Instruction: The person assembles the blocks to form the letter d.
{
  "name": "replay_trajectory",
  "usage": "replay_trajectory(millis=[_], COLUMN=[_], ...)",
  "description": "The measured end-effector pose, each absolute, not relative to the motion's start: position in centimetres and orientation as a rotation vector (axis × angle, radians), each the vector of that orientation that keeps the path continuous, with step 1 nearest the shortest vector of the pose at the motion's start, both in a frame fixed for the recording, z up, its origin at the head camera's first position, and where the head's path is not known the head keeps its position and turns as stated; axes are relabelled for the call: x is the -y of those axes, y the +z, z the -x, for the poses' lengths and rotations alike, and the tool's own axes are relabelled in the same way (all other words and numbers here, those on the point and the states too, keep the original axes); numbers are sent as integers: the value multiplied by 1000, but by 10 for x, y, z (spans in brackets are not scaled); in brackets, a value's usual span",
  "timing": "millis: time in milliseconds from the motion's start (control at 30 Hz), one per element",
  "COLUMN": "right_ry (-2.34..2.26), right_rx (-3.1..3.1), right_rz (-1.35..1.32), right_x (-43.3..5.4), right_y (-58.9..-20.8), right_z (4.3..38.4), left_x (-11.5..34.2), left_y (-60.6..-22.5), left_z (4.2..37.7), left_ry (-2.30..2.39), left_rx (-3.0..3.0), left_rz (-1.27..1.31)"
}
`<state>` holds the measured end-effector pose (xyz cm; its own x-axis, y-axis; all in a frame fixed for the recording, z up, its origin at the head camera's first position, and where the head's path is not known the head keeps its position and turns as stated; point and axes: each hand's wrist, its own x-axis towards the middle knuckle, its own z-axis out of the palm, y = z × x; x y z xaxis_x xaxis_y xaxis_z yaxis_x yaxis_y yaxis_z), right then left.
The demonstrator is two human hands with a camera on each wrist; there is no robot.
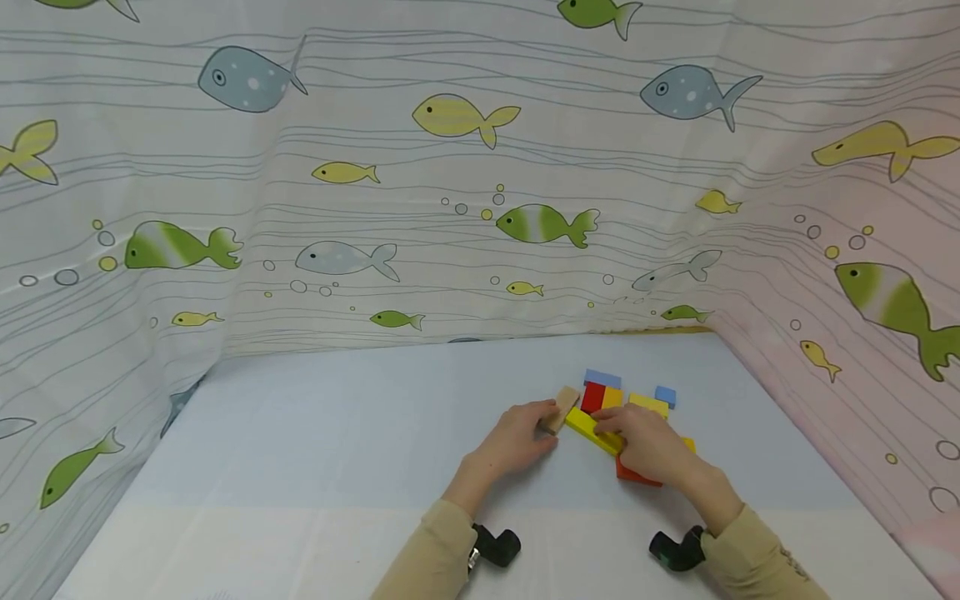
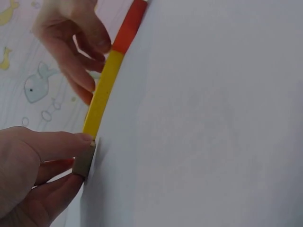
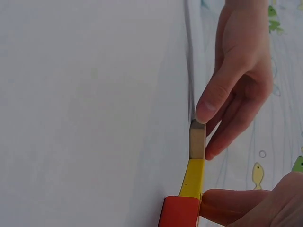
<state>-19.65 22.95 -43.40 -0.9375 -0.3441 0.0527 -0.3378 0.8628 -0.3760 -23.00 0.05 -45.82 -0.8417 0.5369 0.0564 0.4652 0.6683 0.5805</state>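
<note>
My left hand (image 1: pixel 517 437) holds a plain wooden block (image 1: pixel 567 403) between thumb and fingers; the left wrist view shows the pinch on the block's near end (image 2: pixel 84 161). One end of a long yellow block (image 1: pixel 585 423) meets the wooden one at an angle. Over the yellow block lies my right hand (image 1: pixel 652 442), its loosely bent fingers touching the top and far side. An orange-red block (image 1: pixel 637 475) sits at the yellow block's near right end, partly under the right hand. In the right wrist view, wooden, yellow and orange-red (image 3: pixel 180 210) blocks form a line.
Behind the hands lie a red block (image 1: pixel 592 397), an orange-yellow block (image 1: pixel 612 399), a long blue block (image 1: pixel 602 378), a yellow block (image 1: pixel 649 405) and a small blue block (image 1: pixel 665 396). Fish-patterned cloth (image 1: pixel 420 233) surrounds the white table (image 1: pixel 337 442).
</note>
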Motion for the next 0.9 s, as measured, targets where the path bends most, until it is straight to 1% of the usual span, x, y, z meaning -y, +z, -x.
replay_trajectory(millis=[467, 767, 900], right_ry=[-600, -638, -669], right_rx=[-3007, -2900, -2864], right_rz=[593, 598, 627], right_x=[-230, -228, -228], right_y=[-436, -432, -433], right_z=[195, 194, 194], left_x=[1, 3, 4], left_y=[-455, -446, -444], left_z=[229, 225, 227], left_ry=[786, 653, 682], left_rx=[-2806, -2894, -2875], left_rz=[-852, -834, -824])
